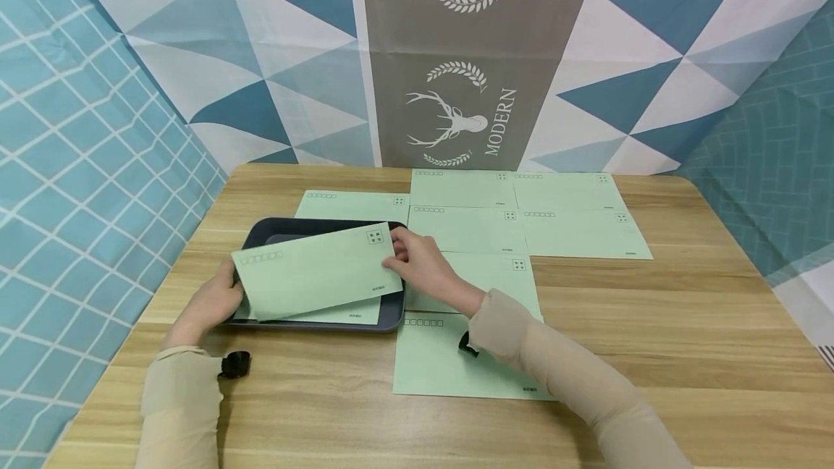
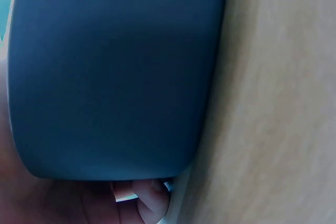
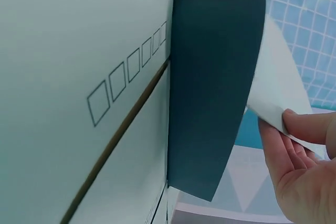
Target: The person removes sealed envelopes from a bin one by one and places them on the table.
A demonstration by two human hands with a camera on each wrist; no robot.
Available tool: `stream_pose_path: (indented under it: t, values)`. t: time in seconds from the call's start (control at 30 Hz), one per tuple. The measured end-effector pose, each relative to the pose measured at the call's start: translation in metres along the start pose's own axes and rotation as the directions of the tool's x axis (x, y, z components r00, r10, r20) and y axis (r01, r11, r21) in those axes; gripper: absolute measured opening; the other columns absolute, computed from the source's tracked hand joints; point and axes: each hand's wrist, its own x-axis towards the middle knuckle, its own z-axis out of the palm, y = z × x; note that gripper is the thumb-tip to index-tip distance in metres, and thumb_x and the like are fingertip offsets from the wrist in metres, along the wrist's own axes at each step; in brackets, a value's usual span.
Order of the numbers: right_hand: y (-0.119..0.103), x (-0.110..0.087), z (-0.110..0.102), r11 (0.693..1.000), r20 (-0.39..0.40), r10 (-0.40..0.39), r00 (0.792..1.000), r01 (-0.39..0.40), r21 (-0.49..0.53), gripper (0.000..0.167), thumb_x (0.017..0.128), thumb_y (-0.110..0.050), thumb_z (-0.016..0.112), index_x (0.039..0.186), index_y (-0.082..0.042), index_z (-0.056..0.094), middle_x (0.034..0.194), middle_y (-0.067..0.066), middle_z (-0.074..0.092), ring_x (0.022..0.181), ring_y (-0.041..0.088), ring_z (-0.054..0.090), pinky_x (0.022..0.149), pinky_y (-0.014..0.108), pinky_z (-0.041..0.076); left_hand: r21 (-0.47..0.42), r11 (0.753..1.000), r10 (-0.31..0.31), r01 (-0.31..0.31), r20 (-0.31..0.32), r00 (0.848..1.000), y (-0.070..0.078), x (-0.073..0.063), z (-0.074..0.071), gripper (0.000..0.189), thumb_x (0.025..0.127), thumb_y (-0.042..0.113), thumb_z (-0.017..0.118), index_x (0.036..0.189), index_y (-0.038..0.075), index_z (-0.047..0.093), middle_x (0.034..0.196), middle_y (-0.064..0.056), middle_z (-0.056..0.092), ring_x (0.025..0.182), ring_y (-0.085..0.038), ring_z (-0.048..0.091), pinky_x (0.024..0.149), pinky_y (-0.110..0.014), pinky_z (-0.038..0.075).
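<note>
A light green envelope (image 1: 319, 270) is tilted over a dark tray (image 1: 391, 317), its right end raised. My right hand (image 1: 425, 266) pinches that end between thumb and fingers; the right wrist view shows the thumb (image 3: 307, 127) on one face and the fingers behind. Another green envelope (image 1: 361, 312) lies in the tray under the raised one. At the tray's left end my left hand (image 1: 211, 299) grips the side, partly hidden by the envelope. In the left wrist view, curled fingers (image 2: 152, 198) show past the edge of the tray wall (image 2: 110, 87).
Several green envelopes lie flat on the wooden table (image 1: 691, 353), among them one at the back right (image 1: 580, 234), one at the front (image 1: 449, 364) under my right sleeve, and one (image 1: 352, 203) behind the tray. A patterned cloth (image 1: 313, 78) borders the table's back.
</note>
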Motion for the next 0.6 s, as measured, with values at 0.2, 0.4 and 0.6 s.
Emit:
stream_pose_path:
  t: [0.2, 0.4, 0.6]
  values:
    - [0.002, -0.003, -0.007, 0.999, -0.043, 0.008, 0.999, -0.005, 0.048, 0.019, 0.084, -0.009, 0.064, 0.077, -0.006, 0.046, 0.075, 0.001, 0.060, 0.063, 0.003, 0.055, 0.054, 0.019, 0.034, 0.024, 1.000, 0.003, -0.003, -0.015, 1.000, -0.001, 0.002, 0.001, 0.032, 0.094, 0.009, 0.026, 0.114, -0.015, 0.024, 0.116, -0.045, 0.038, 0.098, -0.049, 0.046, 0.079, -0.055, 0.038]
    - [0.001, -0.008, -0.019, 0.992, -0.058, 0.031, 0.998, -0.024, 0.124, 0.025, 0.082, -0.007, 0.065, 0.074, -0.004, 0.041, 0.078, 0.006, 0.054, 0.077, 0.012, 0.064, 0.060, 0.021, 0.042, 0.023, 1.000, 0.021, -0.020, -0.022, 1.000, -0.002, 0.003, 0.001, 0.025, 0.093, 0.008, 0.026, 0.107, -0.013, 0.027, 0.107, -0.042, 0.042, 0.085, -0.040, 0.048, 0.072, -0.049, 0.040]
    - [0.004, -0.012, -0.031, 0.990, -0.077, 0.044, 0.996, -0.033, 0.136, 0.028, 0.084, -0.008, 0.063, 0.073, -0.005, 0.038, 0.067, 0.003, 0.039, 0.073, 0.010, 0.063, 0.058, 0.023, 0.038, 0.032, 0.999, 0.016, -0.015, -0.012, 1.000, -0.003, 0.004, 0.000, 0.024, 0.094, 0.009, 0.027, 0.105, -0.012, 0.026, 0.103, -0.041, 0.043, 0.080, -0.038, 0.047, 0.069, -0.048, 0.040]
